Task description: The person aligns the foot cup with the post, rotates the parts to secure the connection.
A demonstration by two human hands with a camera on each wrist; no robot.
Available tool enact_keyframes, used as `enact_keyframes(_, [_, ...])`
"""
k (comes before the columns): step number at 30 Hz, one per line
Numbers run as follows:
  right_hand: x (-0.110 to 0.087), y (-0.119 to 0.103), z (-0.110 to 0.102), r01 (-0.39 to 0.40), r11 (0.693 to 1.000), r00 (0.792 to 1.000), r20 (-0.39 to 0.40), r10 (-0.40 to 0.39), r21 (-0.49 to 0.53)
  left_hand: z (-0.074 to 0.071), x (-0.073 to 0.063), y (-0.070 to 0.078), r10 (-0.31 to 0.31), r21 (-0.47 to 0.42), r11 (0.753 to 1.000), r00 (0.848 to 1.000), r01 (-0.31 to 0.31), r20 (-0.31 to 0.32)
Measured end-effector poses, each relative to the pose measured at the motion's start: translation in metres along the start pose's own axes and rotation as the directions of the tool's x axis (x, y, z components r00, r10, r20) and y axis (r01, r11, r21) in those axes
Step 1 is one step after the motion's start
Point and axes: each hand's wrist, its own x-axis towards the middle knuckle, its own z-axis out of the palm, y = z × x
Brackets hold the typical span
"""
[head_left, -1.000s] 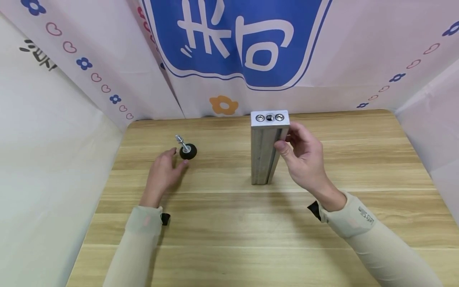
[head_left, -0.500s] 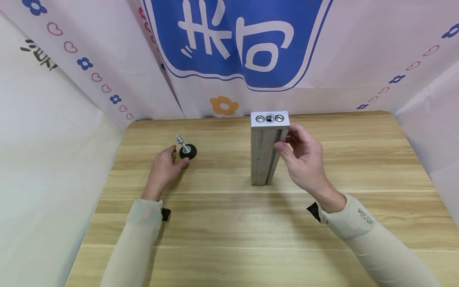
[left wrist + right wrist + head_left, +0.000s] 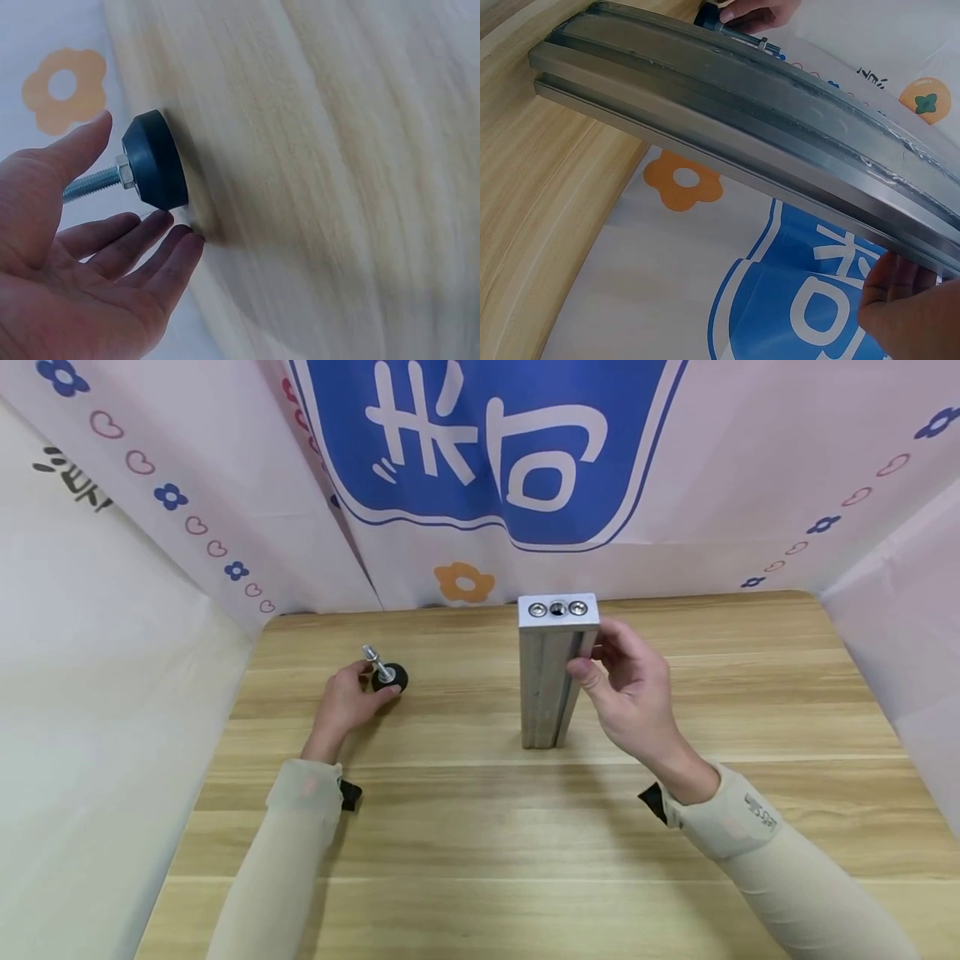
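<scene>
A levelling foot (image 3: 389, 675) with a black round base and threaded metal stud stands on the table at the left, stud up. My left hand (image 3: 347, 700) has thumb and fingers around its base; in the left wrist view the fingertips (image 3: 161, 217) are right at the base's edge. Right of the middle, an aluminium profile (image 3: 546, 689) stands upright, its end plate (image 3: 557, 620) on top showing two screws and a hole between them. My right hand (image 3: 637, 693) grips the profile near its upper end from the right side, thumb on the front and fingers behind.
The wooden table (image 3: 480, 843) reaches back to a white cloth backdrop (image 3: 675, 560) with a blue sign print (image 3: 480, 452). White cloth walls (image 3: 97, 693) stand at both sides. A black wrist mount piece (image 3: 350, 795) shows beside the left cuff.
My left hand has moved slightly forward and its thumb and fingers have closed in on the foot's base. The right hand keeps holding the upright profile. The head view has shifted slightly.
</scene>
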Motion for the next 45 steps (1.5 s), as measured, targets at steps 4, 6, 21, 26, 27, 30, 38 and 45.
enact_keyframes(4, [-0.001,0.001,0.001,-0.007,1.000,1.000,0.006,0.007,-0.003,0.002,0.002,0.000,-0.001,0.006,1.000,1.000,0.001,-0.011])
enact_keyframes(6, [-0.001,0.001,0.001,-0.009,1.000,1.000,0.006,0.009,0.000,0.003,0.004,0.000,-0.007,0.011,1.000,1.000,0.007,-0.011])
enact_keyframes(21, [0.001,0.001,-0.001,0.005,1.000,1.000,-0.001,-0.005,0.007,0.012,0.013,0.005,-0.053,0.011,0.999,0.997,0.053,-0.053])
enact_keyframes(26, [0.000,0.001,-0.001,0.002,1.000,1.000,-0.002,-0.002,0.006,0.017,0.012,0.006,-0.058,-0.005,0.998,0.996,0.058,-0.072])
enact_keyframes(27, [0.000,0.000,-0.001,0.002,1.000,1.000,-0.003,-0.002,0.007,0.017,0.012,0.006,-0.061,-0.010,0.998,0.995,0.060,-0.080])
enact_keyframes(30, [0.000,0.000,0.000,-0.002,1.000,1.000,-0.002,0.002,0.007,0.020,0.012,0.007,-0.074,-0.016,0.997,0.991,0.073,-0.113])
enact_keyframes(38, [-0.001,0.000,0.001,-0.010,1.000,1.000,0.004,0.010,0.005,0.025,0.014,0.005,-0.114,-0.013,0.993,0.982,0.114,-0.152])
enact_keyframes(45, [0.000,0.000,0.001,-0.009,1.000,1.000,-0.002,0.009,0.010,0.026,0.011,0.007,-0.099,-0.008,0.995,0.982,0.099,-0.160])
